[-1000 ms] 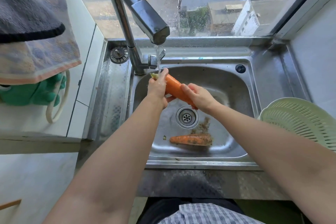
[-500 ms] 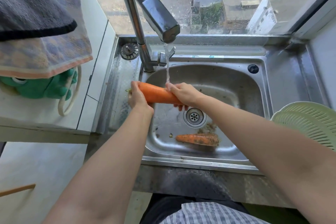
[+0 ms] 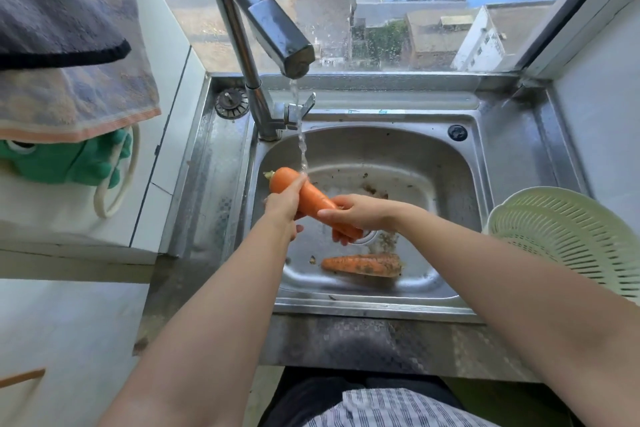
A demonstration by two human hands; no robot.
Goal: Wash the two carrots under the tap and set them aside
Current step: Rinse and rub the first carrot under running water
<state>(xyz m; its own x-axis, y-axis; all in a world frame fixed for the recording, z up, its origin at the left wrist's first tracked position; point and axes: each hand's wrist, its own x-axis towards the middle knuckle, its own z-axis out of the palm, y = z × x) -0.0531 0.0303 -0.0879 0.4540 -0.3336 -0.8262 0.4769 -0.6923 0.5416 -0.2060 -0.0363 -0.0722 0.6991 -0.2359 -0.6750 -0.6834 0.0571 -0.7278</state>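
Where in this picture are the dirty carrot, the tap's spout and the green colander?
Dirty carrot (image 3: 362,265): head view, middle of its soiled body on the sink floor.
Tap's spout (image 3: 278,34): head view, dark angled head above the water stream.
Green colander (image 3: 568,239): head view, slotted wall at the sink's right.

Sink station, layout at hands.
Held carrot (image 3: 313,199) between left hand (image 3: 284,205) and right hand (image 3: 360,215), under tap (image 3: 273,31); second carrot (image 3: 362,264) in sink (image 3: 446,184) before them; colander (image 3: 568,239) right.

Glossy steel sink (image 3: 512,163), shiny metal tap (image 3: 242,21), matt plastic colander (image 3: 568,239)
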